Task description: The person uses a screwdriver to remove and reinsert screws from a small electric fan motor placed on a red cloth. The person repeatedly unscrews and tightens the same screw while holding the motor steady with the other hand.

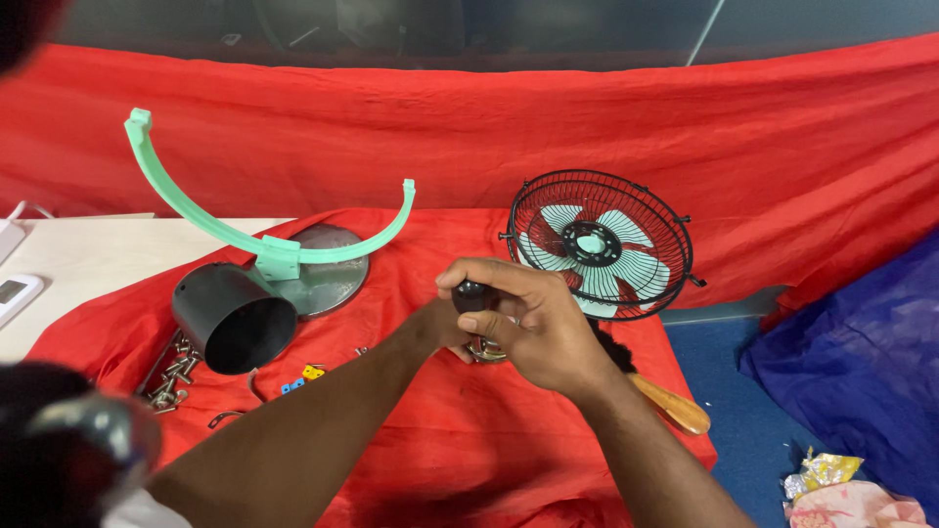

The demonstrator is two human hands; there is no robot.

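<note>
Both forearms meet mid-worktop, right hand (548, 337) fingers pinching a small black knob (471, 294), left hand (445, 328) likely gripping metal beneath, fan stand (264, 249) lying apart, unassembled.

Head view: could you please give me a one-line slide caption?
Both hands, right hand over left hand, grip a small black knob before a caged fan.
</note>
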